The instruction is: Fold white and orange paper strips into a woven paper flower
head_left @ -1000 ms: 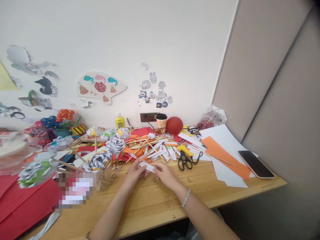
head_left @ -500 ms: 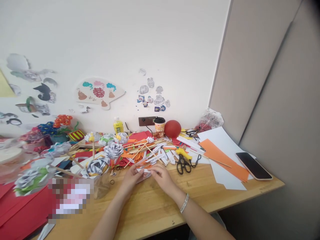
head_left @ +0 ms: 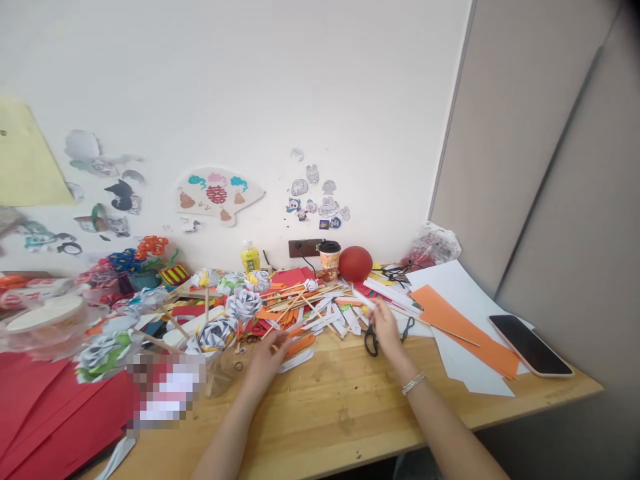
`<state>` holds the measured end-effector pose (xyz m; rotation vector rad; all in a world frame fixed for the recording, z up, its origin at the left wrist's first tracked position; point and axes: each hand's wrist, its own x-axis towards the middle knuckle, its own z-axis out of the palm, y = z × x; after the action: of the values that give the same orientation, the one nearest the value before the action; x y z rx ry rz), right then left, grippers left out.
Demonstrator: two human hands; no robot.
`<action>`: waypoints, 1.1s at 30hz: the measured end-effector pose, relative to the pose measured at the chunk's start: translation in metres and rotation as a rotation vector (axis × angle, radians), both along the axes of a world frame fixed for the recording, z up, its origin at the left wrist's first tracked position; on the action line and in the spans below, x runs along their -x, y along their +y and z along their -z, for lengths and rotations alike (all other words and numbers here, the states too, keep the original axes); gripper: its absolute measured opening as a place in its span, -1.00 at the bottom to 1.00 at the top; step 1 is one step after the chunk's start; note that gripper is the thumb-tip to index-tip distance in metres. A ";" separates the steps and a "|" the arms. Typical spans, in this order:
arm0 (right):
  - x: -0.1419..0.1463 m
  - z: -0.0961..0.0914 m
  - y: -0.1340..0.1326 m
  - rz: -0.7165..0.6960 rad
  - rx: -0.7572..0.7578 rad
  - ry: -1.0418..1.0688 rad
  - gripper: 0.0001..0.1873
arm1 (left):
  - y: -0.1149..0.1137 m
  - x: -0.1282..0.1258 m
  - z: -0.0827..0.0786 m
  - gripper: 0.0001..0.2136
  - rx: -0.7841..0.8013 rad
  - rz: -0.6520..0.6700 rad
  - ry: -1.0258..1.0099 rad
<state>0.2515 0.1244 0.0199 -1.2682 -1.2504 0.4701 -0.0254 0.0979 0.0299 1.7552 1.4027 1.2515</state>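
Note:
My right hand (head_left: 386, 328) is closed on the end of a narrow white paper strip (head_left: 363, 299), which points up and to the left. Just beneath that hand lie scissors with dark handles (head_left: 371, 343), their yellow part now hidden. Over the near edge of the paper pile, my left hand (head_left: 271, 352) is loosely curled with its fingers apart, and I see nothing gripped in it. Orange paper strips (head_left: 301, 345) and a white paper piece (head_left: 297, 361) lie beside its fingertips on the wooden table (head_left: 320, 413).
White paper flowers on sticks (head_left: 244, 305) and red sheets (head_left: 55, 413) fill the left side. At the back stand a yellow bottle (head_left: 250, 257), a lidded cup (head_left: 329, 261) and a red balloon (head_left: 355, 264). Orange paper (head_left: 465, 330) and a phone (head_left: 530, 345) lie right.
My hands have parted from the white paper they both held. The right hand has moved right, over the scissors, with a white strip in it. The view has shifted slightly left.

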 end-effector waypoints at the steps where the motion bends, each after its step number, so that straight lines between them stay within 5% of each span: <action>1: -0.018 -0.005 0.003 0.115 -0.012 -0.089 -0.63 | -0.002 0.000 0.000 -0.69 -0.048 0.015 0.137; 3: -0.047 -0.013 0.008 0.332 -0.017 -0.300 -0.60 | -0.004 -0.002 0.001 -0.75 -0.132 0.091 0.360; 6: -0.059 -0.017 0.014 0.480 0.046 -0.632 -0.64 | -0.006 -0.005 0.005 -0.80 -0.174 0.156 0.525; 14: 0.034 -0.019 0.045 -0.149 -0.086 -0.934 -0.60 | 0.000 -0.016 0.018 -0.71 -0.249 0.180 0.563; 17: 0.061 -0.016 0.057 -0.198 -0.090 -1.034 -0.55 | -0.002 -0.021 0.022 -0.71 -0.247 0.207 0.551; 22: 0.078 -0.008 0.068 -0.170 -0.045 -1.143 -0.77 | 0.004 -0.019 0.019 -0.75 -0.223 0.127 0.507; 28: 0.084 -0.011 0.075 -0.271 -0.107 -1.188 -0.80 | 0.040 -0.013 0.004 -0.76 -0.220 -0.050 0.511; 33: 0.083 -0.016 0.084 -0.316 -0.145 -1.285 -0.91 | 0.060 -0.012 0.010 -0.80 -0.218 -0.118 0.533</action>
<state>0.1684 0.2082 0.0355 -1.2347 -2.5131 -0.3272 -0.0130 0.1579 0.0197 2.3051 1.7304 1.0684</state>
